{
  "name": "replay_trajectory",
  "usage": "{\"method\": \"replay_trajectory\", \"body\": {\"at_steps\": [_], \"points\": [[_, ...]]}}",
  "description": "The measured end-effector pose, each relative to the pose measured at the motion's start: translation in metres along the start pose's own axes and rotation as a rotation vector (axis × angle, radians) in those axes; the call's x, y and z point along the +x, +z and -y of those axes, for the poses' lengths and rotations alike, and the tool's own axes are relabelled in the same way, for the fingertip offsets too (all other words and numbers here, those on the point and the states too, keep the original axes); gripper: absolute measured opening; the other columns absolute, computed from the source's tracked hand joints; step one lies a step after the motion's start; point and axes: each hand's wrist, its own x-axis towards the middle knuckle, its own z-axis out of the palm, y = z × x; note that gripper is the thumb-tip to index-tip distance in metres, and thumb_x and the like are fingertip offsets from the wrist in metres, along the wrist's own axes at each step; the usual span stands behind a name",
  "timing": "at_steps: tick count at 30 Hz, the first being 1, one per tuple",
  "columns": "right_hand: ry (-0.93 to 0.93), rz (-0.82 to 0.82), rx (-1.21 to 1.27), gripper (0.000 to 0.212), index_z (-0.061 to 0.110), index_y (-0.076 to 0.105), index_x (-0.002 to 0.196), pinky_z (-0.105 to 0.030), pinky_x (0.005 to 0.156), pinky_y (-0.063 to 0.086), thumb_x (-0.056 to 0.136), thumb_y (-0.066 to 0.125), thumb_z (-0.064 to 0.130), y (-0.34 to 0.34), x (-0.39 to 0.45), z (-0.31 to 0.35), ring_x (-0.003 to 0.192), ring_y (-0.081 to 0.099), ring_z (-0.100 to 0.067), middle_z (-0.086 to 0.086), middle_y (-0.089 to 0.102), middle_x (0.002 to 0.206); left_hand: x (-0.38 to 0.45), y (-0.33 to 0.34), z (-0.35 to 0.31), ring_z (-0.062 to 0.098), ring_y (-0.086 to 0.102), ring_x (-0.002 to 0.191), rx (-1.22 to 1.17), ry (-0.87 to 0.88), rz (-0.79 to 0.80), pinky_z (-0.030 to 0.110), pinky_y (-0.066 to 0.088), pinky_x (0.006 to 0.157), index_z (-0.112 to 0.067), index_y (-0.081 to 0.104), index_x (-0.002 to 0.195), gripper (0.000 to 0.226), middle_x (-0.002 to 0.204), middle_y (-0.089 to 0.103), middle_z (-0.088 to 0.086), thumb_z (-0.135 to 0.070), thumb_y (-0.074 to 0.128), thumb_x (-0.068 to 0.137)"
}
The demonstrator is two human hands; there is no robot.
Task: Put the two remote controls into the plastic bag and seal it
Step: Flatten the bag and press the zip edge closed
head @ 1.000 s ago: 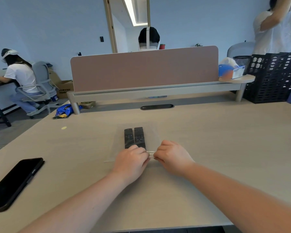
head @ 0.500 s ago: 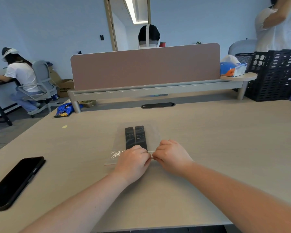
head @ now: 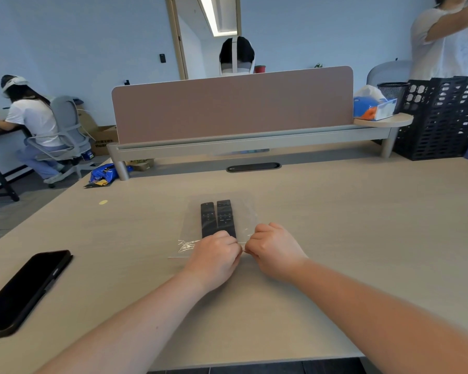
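Note:
Two black remote controls, the left one (head: 207, 218) and the right one (head: 225, 216), lie side by side inside a clear plastic bag (head: 189, 238) flat on the desk's middle. My left hand (head: 214, 259) and my right hand (head: 276, 251) sit fist to fist at the bag's near edge, each pinching the bag's opening strip between thumb and fingers. The near ends of the remotes are hidden behind my left hand. The bag's near left corner is crinkled.
A black phone (head: 25, 290) lies at the desk's near left. A pink divider (head: 233, 103) crosses the back, with a tissue pack (head: 373, 109) and black crates (head: 443, 117) at the right. One person sits far left, another stands far right.
My hands stay pinched together at the bag's near edge. The bag's near left corner has lifted slightly and become crinkled. The view shifted a little.

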Motion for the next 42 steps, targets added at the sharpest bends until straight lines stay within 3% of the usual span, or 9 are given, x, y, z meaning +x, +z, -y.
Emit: {"method": "replay_trajectory", "body": {"at_steps": [7,13,18,29,34,39,42], "points": [[0.022,-0.009,0.008,0.025,0.022,0.064,0.048,-0.018,0.045,0.038,0.040,0.086,0.012,0.005,0.000,-0.003,0.051,0.058,-0.017,0.008,0.059,0.044,-0.012,-0.004,0.011,0.017,0.058,0.058,-0.027,-0.049,-0.031,0.021,0.045,0.039,-0.016,0.058,0.052,0.029,0.052,0.060,-0.005,-0.024,0.042,0.075],[-0.027,-0.071,-0.032,0.022,0.022,0.066,0.053,-0.020,0.048,0.041,0.054,0.086,0.032,-0.001,0.002,-0.006,0.058,0.062,-0.017,0.010,0.063,0.050,-0.011,-0.003,0.010,0.016,0.059,0.059,-0.070,-0.098,-0.034,0.021,0.047,0.041,-0.018,0.060,0.054,0.031,0.053,0.062,-0.006,-0.027,0.041,0.076],[-0.058,-0.055,-0.028,0.025,0.023,0.062,0.049,-0.020,0.048,0.036,0.044,0.085,0.013,-0.001,0.003,-0.003,0.056,0.058,-0.017,0.011,0.059,0.047,-0.009,-0.004,0.009,0.017,0.060,0.061,-0.091,-0.084,-0.034,0.023,0.049,0.042,-0.019,0.064,0.058,0.032,0.057,0.065,-0.006,-0.028,0.041,0.078],[0.016,-0.034,0.010,0.026,0.021,0.062,0.048,-0.020,0.048,0.037,0.040,0.085,0.010,0.004,0.003,-0.005,0.055,0.058,-0.018,0.009,0.057,0.044,-0.018,-0.002,0.020,0.020,0.059,0.064,-0.107,-0.097,-0.048,0.029,0.051,0.043,-0.018,0.061,0.060,0.032,0.060,0.064,-0.005,-0.028,0.041,0.082],[0.008,-0.072,0.011,0.012,0.023,0.066,0.057,-0.022,0.051,0.039,0.061,0.075,0.029,0.001,0.002,0.001,0.061,0.060,-0.017,0.011,0.063,0.051,-0.019,-0.001,0.019,0.019,0.059,0.063,-0.097,-0.078,-0.061,0.028,0.051,0.043,-0.018,0.062,0.057,0.033,0.058,0.065,-0.005,-0.026,0.041,0.081],[-0.053,0.017,-0.044,0.028,0.022,0.057,0.044,-0.021,0.049,0.033,0.038,0.082,0.011,-0.002,0.008,0.014,0.056,0.055,-0.016,0.010,0.055,0.043,-0.019,-0.006,0.018,0.016,0.058,0.057,-0.007,0.031,-0.049,0.020,0.039,0.040,-0.018,0.060,0.051,0.032,0.052,0.060,-0.006,-0.023,0.042,0.078],[-0.104,0.069,-0.085,0.032,0.022,0.053,0.045,-0.021,0.050,0.028,0.037,0.082,0.011,0.000,0.006,0.021,0.055,0.053,-0.016,0.010,0.053,0.043,-0.028,-0.008,0.024,0.015,0.057,0.056,0.043,0.054,-0.040,0.023,0.036,0.042,-0.019,0.059,0.051,0.031,0.052,0.059,-0.007,-0.024,0.044,0.078]]}}
